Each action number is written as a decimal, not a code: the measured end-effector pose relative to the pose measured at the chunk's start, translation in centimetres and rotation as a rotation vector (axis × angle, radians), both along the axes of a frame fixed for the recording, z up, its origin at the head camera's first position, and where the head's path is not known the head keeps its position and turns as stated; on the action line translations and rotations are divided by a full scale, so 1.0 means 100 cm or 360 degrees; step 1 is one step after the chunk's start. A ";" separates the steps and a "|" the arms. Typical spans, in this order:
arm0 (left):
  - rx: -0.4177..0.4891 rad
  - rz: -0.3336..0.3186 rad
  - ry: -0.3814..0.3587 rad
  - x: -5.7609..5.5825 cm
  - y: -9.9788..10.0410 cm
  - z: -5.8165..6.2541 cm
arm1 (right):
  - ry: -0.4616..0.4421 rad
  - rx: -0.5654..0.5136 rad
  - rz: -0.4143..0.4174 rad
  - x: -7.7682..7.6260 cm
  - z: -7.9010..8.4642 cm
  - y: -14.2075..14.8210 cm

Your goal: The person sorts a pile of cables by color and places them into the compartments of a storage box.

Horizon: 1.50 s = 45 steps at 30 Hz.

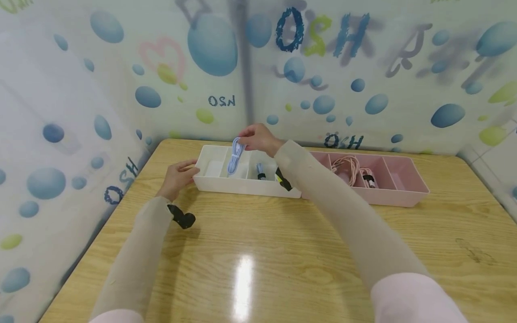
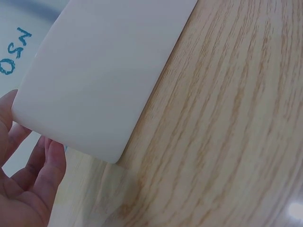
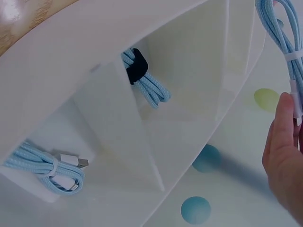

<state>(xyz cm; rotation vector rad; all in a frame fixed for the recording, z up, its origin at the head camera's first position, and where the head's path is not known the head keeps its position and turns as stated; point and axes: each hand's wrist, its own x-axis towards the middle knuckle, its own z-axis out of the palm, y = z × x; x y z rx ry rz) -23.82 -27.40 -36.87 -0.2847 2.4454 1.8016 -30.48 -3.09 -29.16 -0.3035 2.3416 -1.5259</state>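
A coiled light-blue charging cable (image 1: 235, 156), bound with a white tie, hangs from my right hand (image 1: 260, 138). My thumb and fingers pinch its upper end above the white divided organizer box (image 1: 246, 186). In the right wrist view that cable (image 3: 288, 42) is at the upper right, beyond the box wall. My left hand (image 1: 177, 178) rests its fingers against the box's left end. Inside the box lie a blue cable with a black strap (image 3: 149, 85) and, one compartment over, another blue cable with a white tie (image 3: 45, 165).
A pink divided box (image 1: 404, 197) stands end to end with the white one, holding pink coiled cables (image 1: 351, 168). Both sit near the back of the wooden table (image 1: 299, 260), before a patterned wall covering (image 1: 258, 85).
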 end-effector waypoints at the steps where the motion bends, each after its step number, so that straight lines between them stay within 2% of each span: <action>1: 0.0002 0.0001 -0.0003 0.000 0.000 0.000 | -0.0002 -0.0006 0.0003 0.000 0.000 -0.001; 9: -0.0010 -0.0003 0.0017 -0.001 0.000 -0.001 | -0.0026 -0.0022 0.0026 0.000 -0.002 -0.007; 24: -0.0013 -0.0018 0.0018 0.002 0.001 0.003 | -0.0057 -0.0012 -0.0015 -0.001 -0.016 -0.007; 45: 0.0000 -0.0006 0.0009 0.001 0.000 0.000 | -0.0067 0.0034 0.0011 0.003 -0.027 -0.014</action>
